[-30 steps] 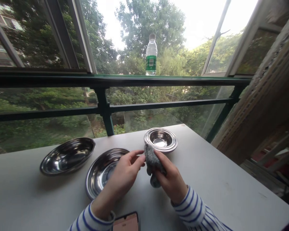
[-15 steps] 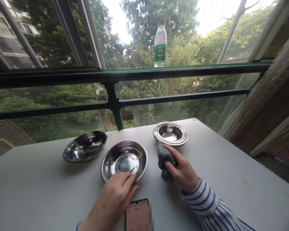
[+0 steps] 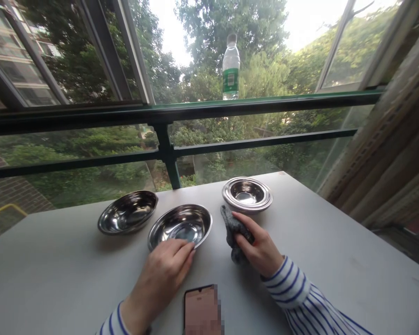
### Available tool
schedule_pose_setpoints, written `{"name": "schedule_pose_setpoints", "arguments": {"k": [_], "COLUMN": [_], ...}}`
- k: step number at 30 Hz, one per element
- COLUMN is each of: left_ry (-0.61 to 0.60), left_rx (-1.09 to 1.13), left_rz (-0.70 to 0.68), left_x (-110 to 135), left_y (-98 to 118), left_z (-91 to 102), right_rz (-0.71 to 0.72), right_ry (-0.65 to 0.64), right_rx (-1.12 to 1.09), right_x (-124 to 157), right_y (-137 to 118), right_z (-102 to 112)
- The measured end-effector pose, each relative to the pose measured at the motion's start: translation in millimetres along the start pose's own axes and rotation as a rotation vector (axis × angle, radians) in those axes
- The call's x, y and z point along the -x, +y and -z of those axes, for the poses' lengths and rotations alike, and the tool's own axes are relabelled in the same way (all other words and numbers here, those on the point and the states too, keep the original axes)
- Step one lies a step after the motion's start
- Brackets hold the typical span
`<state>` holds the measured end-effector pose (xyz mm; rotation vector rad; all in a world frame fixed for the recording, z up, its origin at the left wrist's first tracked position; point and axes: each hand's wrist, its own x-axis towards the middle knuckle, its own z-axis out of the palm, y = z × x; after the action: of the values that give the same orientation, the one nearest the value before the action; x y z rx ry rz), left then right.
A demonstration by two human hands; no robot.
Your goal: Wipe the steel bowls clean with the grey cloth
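Note:
My left hand (image 3: 169, 267) grips the near rim of a shiny steel bowl (image 3: 181, 218) in the middle of the table, thumb outside and fingers over the edge. The bowl tilts, its near side a little raised. In my right hand (image 3: 261, 246) is a bunched grey cloth (image 3: 235, 228), pinched between thumb and fingers just right of that bowl. A second steel bowl (image 3: 127, 213) rests tipped at the left. Behind the cloth sits a wide-rimmed steel bowl (image 3: 247, 197), apparently several nested pieces.
A phone (image 3: 202, 309) lies on the white table (image 3: 310, 260) near the front edge, between my forearms. A plastic bottle (image 3: 231, 70) with a green label stands on the window ledge behind a dark green railing (image 3: 195, 111). A curtain (image 3: 377, 153) hangs at the right.
My left hand has closed on the middle bowl's near rim and lifted it slightly, tilting the bowl. My right hand with the cloth has shifted slightly left.

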<state>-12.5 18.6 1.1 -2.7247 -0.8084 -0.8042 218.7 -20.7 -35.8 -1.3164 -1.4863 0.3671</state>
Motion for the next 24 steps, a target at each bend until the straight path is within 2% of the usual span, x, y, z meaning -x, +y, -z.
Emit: {"name": "schedule_pose_setpoints", "arguments": {"k": [5,9,12,16,21,24], "left_ry": [0.044,0.033,0.04,0.142,0.206,0.299], "left_rx": [0.095,0.22,0.344,0.543,0.714,0.916], "left_rz": [0.128,0.359,0.525,0.693,0.827,0.949], "left_x": [-11.0,-19.3,-25.4,-30.6,-32.4,-32.6], "left_y": [-13.9,-21.3,-23.4,-25.2,-27.3,-28.1], "left_z": [8.0,15.7,22.2,27.0,28.1,28.3], "right_rz": [-0.083,-0.125,-0.101,-0.054,-0.038,-0.027], "right_ry": [0.006,-0.006,0.016,0.042,0.017,0.002], "right_rx": [-0.041,-0.102,-0.11,-0.097,-0.056,-0.036], "right_x": [0.6,-0.1,-0.8,-0.2,1.2,-0.1], "right_y": [-1.0,-2.9,-1.9,2.9,4.4,0.1], "right_z": [-2.3,-2.1,-2.4,-4.2,-6.6,-8.6]}}
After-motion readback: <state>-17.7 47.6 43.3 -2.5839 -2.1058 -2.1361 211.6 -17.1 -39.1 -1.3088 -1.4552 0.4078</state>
